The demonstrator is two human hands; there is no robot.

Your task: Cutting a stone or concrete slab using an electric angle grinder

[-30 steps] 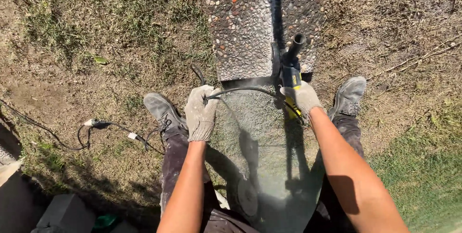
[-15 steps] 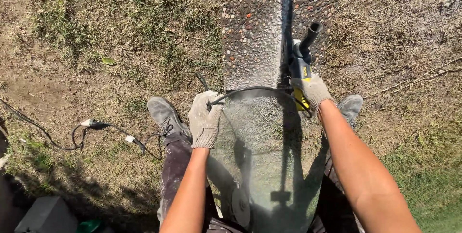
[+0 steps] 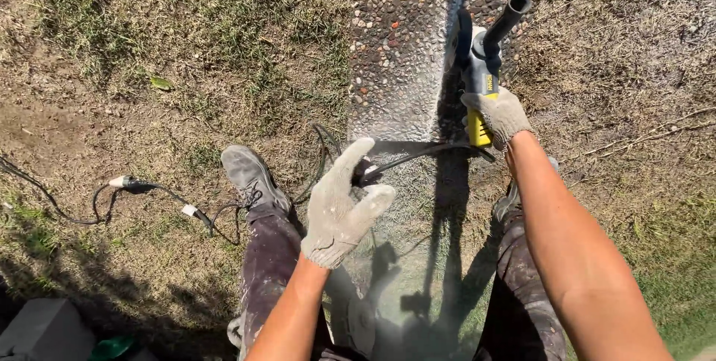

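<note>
Small black label (image 3: 491, 85) on grinder (image 3: 481, 89)

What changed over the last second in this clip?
The right hand pushed the yellow grinder forward along the pebble slab. The left hand opened, fingers spread, with the black cable just beyond it. The right hand's grip and the feet astride the slab stayed as they were.
</note>
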